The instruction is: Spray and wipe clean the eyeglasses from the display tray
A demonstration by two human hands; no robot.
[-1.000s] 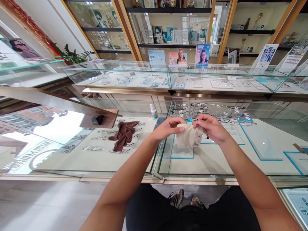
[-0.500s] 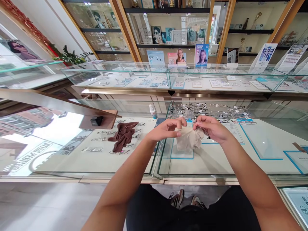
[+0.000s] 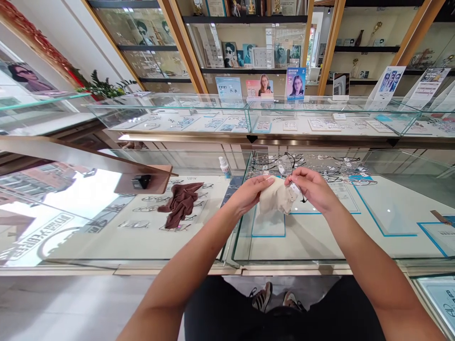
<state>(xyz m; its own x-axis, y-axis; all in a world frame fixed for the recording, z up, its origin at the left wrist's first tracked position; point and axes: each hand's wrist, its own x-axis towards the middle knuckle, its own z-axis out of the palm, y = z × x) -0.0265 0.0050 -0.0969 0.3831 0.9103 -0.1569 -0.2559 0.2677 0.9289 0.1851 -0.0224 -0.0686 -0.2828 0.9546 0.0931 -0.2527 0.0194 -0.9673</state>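
L hand (image 3: 249,193) on beige cloth (image 3: 275,199), R hand (image 3: 313,188) w/ glasses (image 3: 288,166)

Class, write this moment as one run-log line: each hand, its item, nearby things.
left hand: grips beige cloth | right hand: grips glasses | beige cloth against glasses | on counter: brown cloth, bottle

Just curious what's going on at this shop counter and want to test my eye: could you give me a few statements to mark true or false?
The left hand grips a beige cloth. True.
The right hand holds glasses above the counter. True.
The brown cloth lies to the right of both hands. False: it lies to their left.
The spray bottle lies on its side. False: it stands upright.
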